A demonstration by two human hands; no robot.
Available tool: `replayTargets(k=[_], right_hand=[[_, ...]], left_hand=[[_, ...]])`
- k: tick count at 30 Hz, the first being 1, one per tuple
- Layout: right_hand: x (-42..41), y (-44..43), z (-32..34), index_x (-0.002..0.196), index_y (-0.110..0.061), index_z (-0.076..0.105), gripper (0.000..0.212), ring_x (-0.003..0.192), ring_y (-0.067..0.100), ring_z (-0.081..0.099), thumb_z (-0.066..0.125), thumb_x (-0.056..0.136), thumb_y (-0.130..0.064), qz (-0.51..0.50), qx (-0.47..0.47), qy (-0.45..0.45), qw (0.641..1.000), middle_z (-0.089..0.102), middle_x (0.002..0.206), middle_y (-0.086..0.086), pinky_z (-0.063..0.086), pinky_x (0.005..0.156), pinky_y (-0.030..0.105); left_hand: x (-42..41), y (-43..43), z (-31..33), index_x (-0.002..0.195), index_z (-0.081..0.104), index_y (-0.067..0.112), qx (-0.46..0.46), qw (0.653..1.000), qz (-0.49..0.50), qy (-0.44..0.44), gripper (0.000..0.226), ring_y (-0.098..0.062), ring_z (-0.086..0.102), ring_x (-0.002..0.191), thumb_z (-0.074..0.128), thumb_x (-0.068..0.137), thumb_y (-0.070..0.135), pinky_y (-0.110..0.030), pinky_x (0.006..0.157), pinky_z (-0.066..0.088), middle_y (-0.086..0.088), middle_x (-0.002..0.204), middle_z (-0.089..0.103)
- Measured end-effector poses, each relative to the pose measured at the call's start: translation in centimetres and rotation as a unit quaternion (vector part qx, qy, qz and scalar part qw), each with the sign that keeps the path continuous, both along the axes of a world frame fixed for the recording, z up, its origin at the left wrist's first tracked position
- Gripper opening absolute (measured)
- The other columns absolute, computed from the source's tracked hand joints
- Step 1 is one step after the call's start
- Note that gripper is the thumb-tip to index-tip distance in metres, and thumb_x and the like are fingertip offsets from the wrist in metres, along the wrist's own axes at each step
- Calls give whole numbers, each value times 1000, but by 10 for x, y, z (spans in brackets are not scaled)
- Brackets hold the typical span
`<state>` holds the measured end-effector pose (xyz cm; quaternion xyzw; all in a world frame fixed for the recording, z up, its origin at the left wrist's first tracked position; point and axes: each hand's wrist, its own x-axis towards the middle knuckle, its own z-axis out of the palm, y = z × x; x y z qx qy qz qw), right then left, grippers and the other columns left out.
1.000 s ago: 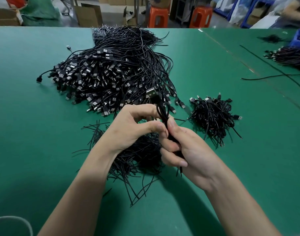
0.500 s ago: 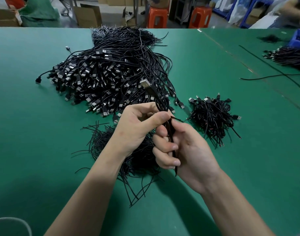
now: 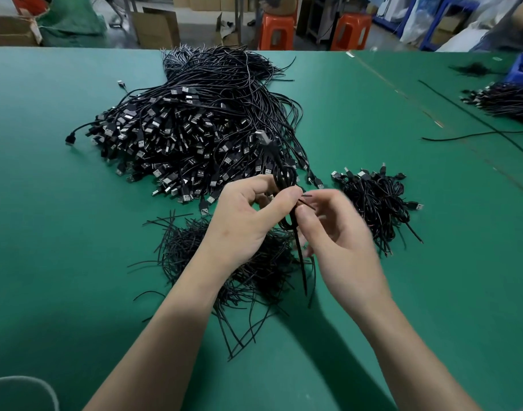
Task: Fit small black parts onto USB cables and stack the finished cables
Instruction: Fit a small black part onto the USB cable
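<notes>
1. The left hand [image 3: 242,221] pinches a thin, glossy black cable [image 3: 284,179] between thumb and forefinger. The cable is looped, with its metal plug at 12 o'clock and its tail hanging at 6.
2. The right hand [image 3: 340,241] is blurred, fingers curled beside the cable; its grip cannot be told.
3. On the matte green table [image 3: 61,232], a big tangled heap [image 3: 195,129] lies at 11 o'clock from the hands, a small heap [image 3: 376,200] at 3, and wiry strands [image 3: 195,247] at 7.

On the worktop [image 3: 76,262], the large heap of USB cables [image 3: 189,137] lies at the far middle, with a smaller cable pile [image 3: 376,200] to its right. Nearer lies a pile of thin strands [image 3: 195,250]. Above it, the left hand [image 3: 242,221] and right hand [image 3: 343,241] hold one cable [image 3: 301,265].
</notes>
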<state>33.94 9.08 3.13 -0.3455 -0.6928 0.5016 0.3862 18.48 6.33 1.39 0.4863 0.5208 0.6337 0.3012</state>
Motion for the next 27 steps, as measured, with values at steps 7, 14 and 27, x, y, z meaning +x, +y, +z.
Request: replayTargets(k=[7, 14, 27], right_hand=[[12, 22, 9, 101, -19, 65, 13, 79, 10, 62, 69, 95, -30, -11, 353, -67, 933, 63, 90, -15, 48, 67, 20], [5, 16, 12, 93, -13, 64, 5, 74, 6, 61, 68, 96, -15, -12, 328, -3, 945, 62, 84, -12, 43, 67, 10], [-11, 16, 21, 81, -16, 57, 20, 51, 6, 42, 61, 99, -9, -49, -152, 196, 968, 53, 57, -8, 32, 49, 17]], left_hand=[[-7, -6, 6, 85, 78, 11, -85, 987, -138, -17, 30, -16, 62, 90, 68, 93, 38, -31, 88, 48, -17, 86, 73], [-4, -8, 7, 90, 81, 18, -115, 972, -183, -91, 26, -17, 62, 99, 62, 96, 34, -40, 104, 46, -4, 96, 74], [8, -8, 18, 94, 77, 24, 75, 937, 135, 314, 16, -18, 61, 77, 73, 95, 39, -33, 65, 49, 6, 81, 65]])
